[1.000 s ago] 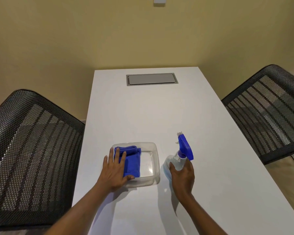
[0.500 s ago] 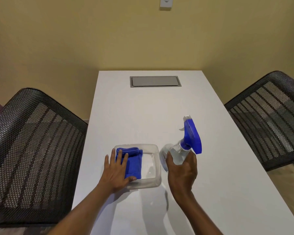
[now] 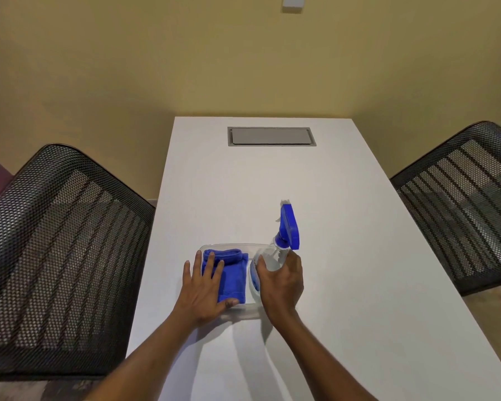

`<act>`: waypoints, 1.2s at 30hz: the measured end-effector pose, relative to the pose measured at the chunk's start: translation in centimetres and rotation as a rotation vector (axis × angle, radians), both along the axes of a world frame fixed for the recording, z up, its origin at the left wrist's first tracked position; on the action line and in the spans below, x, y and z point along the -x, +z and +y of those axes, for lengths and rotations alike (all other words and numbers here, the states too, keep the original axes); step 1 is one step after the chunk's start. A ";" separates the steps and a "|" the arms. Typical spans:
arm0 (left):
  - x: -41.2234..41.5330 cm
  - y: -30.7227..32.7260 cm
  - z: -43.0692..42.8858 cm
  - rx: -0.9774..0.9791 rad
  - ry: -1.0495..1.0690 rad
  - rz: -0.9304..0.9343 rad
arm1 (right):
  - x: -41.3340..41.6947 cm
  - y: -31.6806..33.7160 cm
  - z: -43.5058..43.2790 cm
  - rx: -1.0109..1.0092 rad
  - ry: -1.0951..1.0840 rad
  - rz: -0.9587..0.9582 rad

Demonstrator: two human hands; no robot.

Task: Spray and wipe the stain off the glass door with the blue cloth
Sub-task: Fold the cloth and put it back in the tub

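I see the white table (image 3: 344,227) running away from me to the wall, its far half bare apart from a grey flap (image 3: 271,136) set into the top. A mesh chair (image 3: 64,250) crowds the table's left edge and another chair (image 3: 469,204) the right. My left hand (image 3: 204,287) lies flat on the blue cloth (image 3: 232,273) inside the clear tray (image 3: 245,309) near the front, fingers (image 3: 198,266) spread apart, not gripping. My right hand (image 3: 282,280) has its fingers clamped on the spray bottle (image 3: 288,230), held over the tray's right end. That hand hides most of the bottle's body, and the tray's right rim is hard to make out behind it. Since half a second ago the bottle has swung left, from beside the tray to over it. No glass door shows.
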State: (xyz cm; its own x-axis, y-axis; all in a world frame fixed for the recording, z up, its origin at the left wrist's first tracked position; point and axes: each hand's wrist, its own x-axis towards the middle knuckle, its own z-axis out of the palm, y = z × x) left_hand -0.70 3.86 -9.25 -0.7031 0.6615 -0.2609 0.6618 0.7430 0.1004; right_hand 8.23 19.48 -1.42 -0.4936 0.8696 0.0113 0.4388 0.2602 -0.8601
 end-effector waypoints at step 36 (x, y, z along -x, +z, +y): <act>-2.5 4.0 0.0 -0.039 0.090 0.163 | -1.3 -2.4 -1.7 -0.061 0.171 -0.216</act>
